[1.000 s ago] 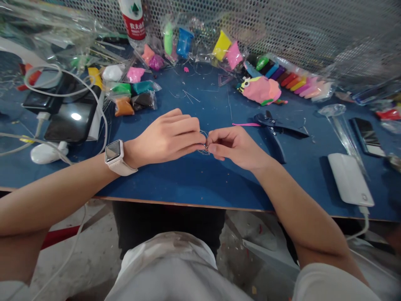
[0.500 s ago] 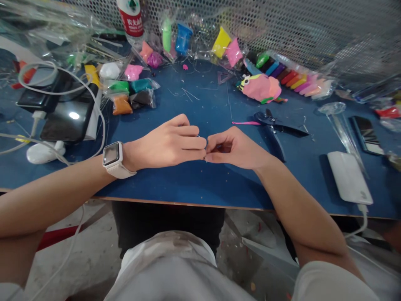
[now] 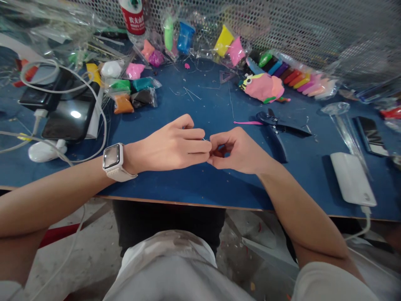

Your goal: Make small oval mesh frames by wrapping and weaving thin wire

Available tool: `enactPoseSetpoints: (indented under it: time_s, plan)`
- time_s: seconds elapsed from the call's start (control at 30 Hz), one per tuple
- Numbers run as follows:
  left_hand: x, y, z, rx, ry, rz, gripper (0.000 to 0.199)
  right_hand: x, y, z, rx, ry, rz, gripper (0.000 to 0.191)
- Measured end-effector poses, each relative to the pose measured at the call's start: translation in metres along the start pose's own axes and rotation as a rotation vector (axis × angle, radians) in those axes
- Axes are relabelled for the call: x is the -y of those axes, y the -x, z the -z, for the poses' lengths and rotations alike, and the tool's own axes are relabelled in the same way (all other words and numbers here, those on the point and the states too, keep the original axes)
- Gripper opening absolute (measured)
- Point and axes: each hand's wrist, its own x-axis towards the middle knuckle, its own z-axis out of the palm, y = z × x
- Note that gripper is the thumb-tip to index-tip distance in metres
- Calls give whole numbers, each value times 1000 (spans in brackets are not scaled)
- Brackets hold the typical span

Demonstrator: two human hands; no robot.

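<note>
My left hand (image 3: 175,146), with a watch (image 3: 112,156) on its wrist, is closed with the fingers curled, back of the hand up. Its fingertips meet those of my right hand (image 3: 236,150), which is closed in a pinch. A short bit of thin wire (image 3: 204,139) glints between the two hands; the rest of it is hidden by the fingers. To the right of my right hand lie dark-handled pliers (image 3: 274,125) and a pink plastic tool (image 3: 247,123). Beyond the hands, several loose thin wires (image 3: 191,93) lie on the blue table (image 3: 175,184).
A pink clay figure (image 3: 263,87) lies at the back right, before a row of coloured clay sticks (image 3: 293,77). Clay packets (image 3: 144,98), a bottle (image 3: 134,19) and a black phone (image 3: 70,113) with cables are at the left. A white power bank (image 3: 352,177) lies right.
Both hands stay together at the fingertips, with small finger shifts. The whole view has moved slightly, so the table things appear a little to the right.
</note>
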Motion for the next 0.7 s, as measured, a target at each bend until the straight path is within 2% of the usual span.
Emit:
enactPoseSetpoints:
  time_s: [0.2, 0.27, 0.33, 0.43, 0.53, 0.6, 0.7]
  plan:
    - [0, 1, 0, 9, 12, 20, 45, -1, 1, 1, -10, 15, 15, 7]
    - [4, 4, -2, 16, -39, 14, 43, -3, 1, 5, 5, 28, 49, 7]
    - [8, 8, -7, -26, -75, 21, 39, -6, 1, 8, -20, 45, 108, 8]
    - [12, 11, -12, -200, -33, 115, 26, -8, -1, 4, -181, 55, 194, 16]
    - [4, 9, -12, -367, 84, 334, 21, -9, -2, -10, -444, 99, 259, 27]
    - [-6, 5, -11, -386, 230, 466, 16, -10, -3, -19, -599, 191, 328, 23]
    - [-17, -1, -14, -384, 511, 614, 14, -13, -4, -29, -738, 375, 465, 17]
